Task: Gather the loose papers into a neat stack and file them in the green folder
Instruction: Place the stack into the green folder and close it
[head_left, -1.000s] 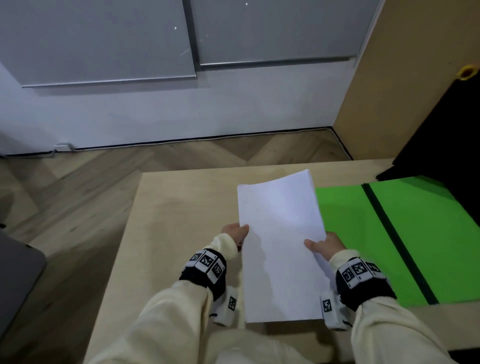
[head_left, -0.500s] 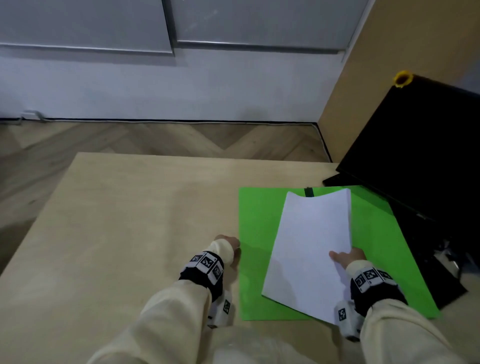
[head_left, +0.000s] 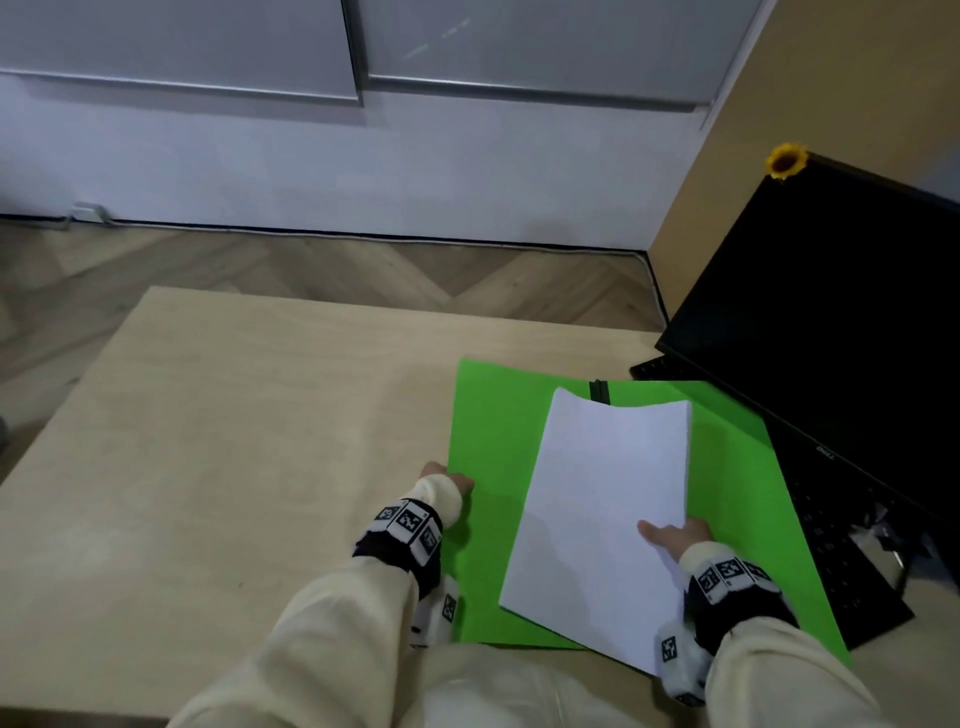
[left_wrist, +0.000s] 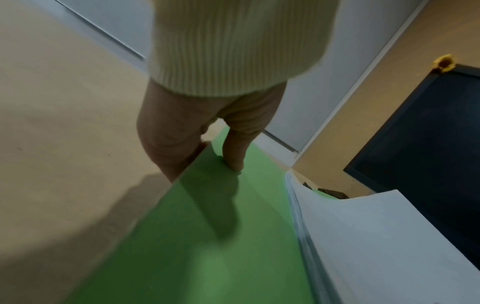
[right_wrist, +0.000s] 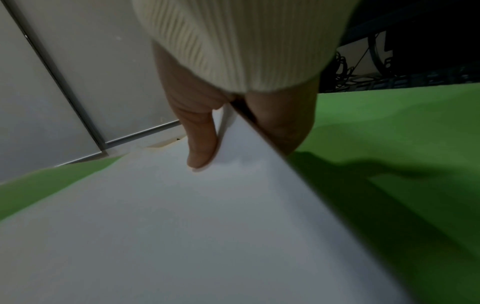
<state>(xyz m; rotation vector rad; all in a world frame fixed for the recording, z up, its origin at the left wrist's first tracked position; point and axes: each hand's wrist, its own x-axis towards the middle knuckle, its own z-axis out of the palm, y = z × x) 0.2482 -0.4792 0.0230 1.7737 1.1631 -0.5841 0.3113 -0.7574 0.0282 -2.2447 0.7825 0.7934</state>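
Note:
The green folder (head_left: 493, 441) lies open on the wooden table (head_left: 234, 441), partly over a laptop's keyboard. A stack of white papers (head_left: 608, 509) hovers tilted over the folder, its far end sagging. My right hand (head_left: 672, 535) pinches the stack's right edge, with the thumb (right_wrist: 202, 144) on top and the fingers underneath. My left hand (head_left: 449, 477) pinches the folder's left edge, which is slightly raised. Its thumb (left_wrist: 233, 152) lies on the green folder (left_wrist: 207, 246) and its fingers sit under the edge. The papers (left_wrist: 376, 236) do not touch that hand.
An open black laptop (head_left: 831, 338) with a sunflower sticker (head_left: 787, 161) stands at the right, close against the folder. A tan panel rises behind it. The table's far edge drops to a wooden floor and a white wall.
My left hand let go of the stack and took the folder's left edge. My right hand alone carried the papers to the right over the folder.

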